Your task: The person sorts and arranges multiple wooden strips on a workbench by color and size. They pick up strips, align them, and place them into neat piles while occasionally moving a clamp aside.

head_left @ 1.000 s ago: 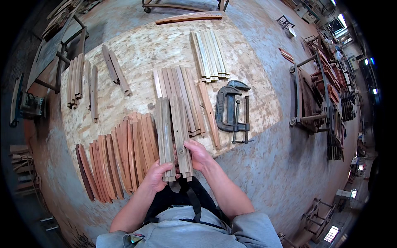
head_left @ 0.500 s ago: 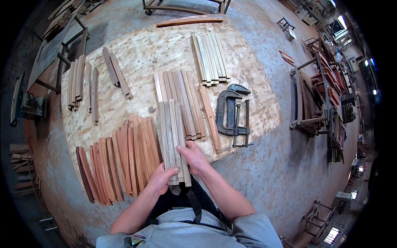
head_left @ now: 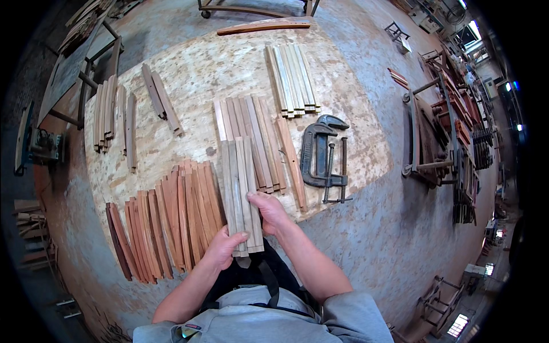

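Between my two hands, over the near edge of the table, is a bundle of greyish-brown wooden strips (head_left: pixel 237 183). My left hand (head_left: pixel 224 244) grips its near left side with the thumb on top. Higher up on the right side, my right hand (head_left: pixel 267 210) is closed on the same bundle. The far end of the bundle overlaps a row of brown wooden strips (head_left: pixel 251 137) lying on the table. To the left, a wide row of reddish wooden strips (head_left: pixel 171 220) lies close to my left hand. A single reddish strip (head_left: pixel 291 163) rests right of the brown row.
A pair of dark metal clamps (head_left: pixel 323 154) lies at the right of the wooden tabletop (head_left: pixel 194 68). Pale strips (head_left: pixel 291 80) lie beyond them. Further strips (head_left: pixel 104 114) lie far left, and a long reddish piece (head_left: pixel 263 28) along the far edge. A loaded rack (head_left: pixel 426 131) stands right.
My right hand has shifted slightly up along the bundle of strips. The bundle's near end has moved a little upward; my left hand stays almost where it was.
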A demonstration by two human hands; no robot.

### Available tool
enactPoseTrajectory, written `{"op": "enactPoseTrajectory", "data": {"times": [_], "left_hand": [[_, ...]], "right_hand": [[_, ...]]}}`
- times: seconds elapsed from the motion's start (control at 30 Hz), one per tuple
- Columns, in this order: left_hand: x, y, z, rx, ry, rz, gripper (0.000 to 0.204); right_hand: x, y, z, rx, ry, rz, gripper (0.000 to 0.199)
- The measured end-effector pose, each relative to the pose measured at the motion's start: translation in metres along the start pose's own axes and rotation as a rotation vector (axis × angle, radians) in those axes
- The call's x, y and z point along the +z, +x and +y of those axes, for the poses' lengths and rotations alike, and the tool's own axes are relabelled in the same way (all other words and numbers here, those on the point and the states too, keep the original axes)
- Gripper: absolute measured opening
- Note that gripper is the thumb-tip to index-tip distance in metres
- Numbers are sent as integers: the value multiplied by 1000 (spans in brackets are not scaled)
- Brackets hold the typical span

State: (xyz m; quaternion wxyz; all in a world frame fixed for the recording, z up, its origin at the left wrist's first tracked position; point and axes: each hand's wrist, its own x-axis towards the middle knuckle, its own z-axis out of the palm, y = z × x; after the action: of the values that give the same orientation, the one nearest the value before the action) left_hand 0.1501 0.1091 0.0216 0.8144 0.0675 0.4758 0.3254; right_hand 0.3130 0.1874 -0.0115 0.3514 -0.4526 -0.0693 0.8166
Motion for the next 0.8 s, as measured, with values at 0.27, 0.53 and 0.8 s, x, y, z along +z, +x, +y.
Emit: {"op": "enactPoseTrajectory", "data": {"times": [0.27,0.53,0.8], "left_hand": [[-6,4,-5,13,15,-5,42],[0,-1,-4,15,22,36,42],[8,-46,17,95,12,-8,41]], "right_hand": [[7,-2,2,-4,-83,48,31],[19,-13,-7,-17,-115,54,30],[-20,-36,-18,29,437,-551,41]]}}
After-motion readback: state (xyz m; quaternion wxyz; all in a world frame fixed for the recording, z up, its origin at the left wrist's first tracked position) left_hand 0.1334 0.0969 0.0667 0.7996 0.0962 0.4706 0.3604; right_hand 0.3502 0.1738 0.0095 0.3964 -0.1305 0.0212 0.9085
